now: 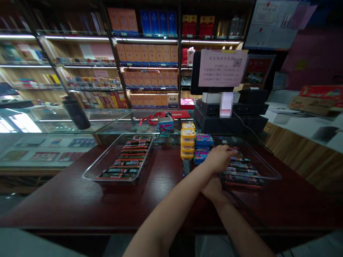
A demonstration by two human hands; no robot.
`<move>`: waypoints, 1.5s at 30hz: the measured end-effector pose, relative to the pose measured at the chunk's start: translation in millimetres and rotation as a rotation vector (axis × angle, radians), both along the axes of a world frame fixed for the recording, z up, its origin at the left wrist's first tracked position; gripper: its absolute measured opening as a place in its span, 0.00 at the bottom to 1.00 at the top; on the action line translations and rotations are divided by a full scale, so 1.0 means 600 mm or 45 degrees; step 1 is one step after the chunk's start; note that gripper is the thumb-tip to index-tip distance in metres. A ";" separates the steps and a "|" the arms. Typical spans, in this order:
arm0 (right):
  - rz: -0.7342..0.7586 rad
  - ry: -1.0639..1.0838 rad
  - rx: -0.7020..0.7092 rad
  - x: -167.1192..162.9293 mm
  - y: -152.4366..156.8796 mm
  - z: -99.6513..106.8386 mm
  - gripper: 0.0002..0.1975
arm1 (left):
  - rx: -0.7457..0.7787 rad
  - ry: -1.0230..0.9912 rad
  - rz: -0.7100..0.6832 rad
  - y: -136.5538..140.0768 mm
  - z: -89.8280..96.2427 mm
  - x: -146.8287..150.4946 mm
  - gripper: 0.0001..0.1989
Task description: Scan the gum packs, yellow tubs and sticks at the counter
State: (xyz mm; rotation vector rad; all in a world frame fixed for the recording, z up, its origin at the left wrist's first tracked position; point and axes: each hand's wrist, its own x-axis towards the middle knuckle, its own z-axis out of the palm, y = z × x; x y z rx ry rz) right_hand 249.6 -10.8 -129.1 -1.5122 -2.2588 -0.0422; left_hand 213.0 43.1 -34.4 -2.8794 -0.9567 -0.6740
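Observation:
My left hand [221, 157] reaches across to the near left end of a clear plastic tray [270, 171] filled with rows of slim dark packs [242, 167]. Its fingers are bent over the packs, and what they hold, if anything, is hidden. My right hand [213, 187] is beneath the left wrist, close to the tray's left edge. Its fingers are out of sight behind my left arm. Just left of the hands, blue patterned boxes [203, 140] are stacked next to a column of yellow-lidded tubs [188, 142]. A black handheld device [187, 169] with a small blue light lies before them.
A second clear tray [89, 173] of slim packs stands left on the dark red table [160, 200]. Behind are a small blue box [165, 125], a glass counter, a black bottle [76, 113] and a monitor [197, 73] with a pink notice. A cable [241, 201] runs along the right.

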 end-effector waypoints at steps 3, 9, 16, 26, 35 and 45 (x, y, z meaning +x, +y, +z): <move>-0.031 -0.010 -0.032 -0.007 -0.006 0.004 0.16 | 0.098 -0.084 -0.014 -0.033 0.018 -0.069 0.23; 0.020 -0.039 -0.053 -0.006 -0.009 -0.001 0.19 | 0.206 -0.120 0.137 -0.068 0.029 -0.246 0.22; 0.066 -0.021 -0.018 0.001 -0.007 -0.013 0.18 | 0.058 -0.165 0.528 -0.065 0.036 -0.450 0.16; 0.035 -0.023 -0.055 -0.001 -0.009 -0.010 0.18 | -1.119 0.102 1.012 -0.101 0.031 -0.668 0.15; 0.029 -0.029 -0.055 -0.003 -0.011 -0.008 0.18 | -1.069 0.051 0.965 -0.095 -0.001 -0.691 0.14; 0.037 -0.035 -0.031 -0.003 -0.012 -0.009 0.18 | -0.946 -0.013 1.010 -0.107 0.004 -0.686 0.17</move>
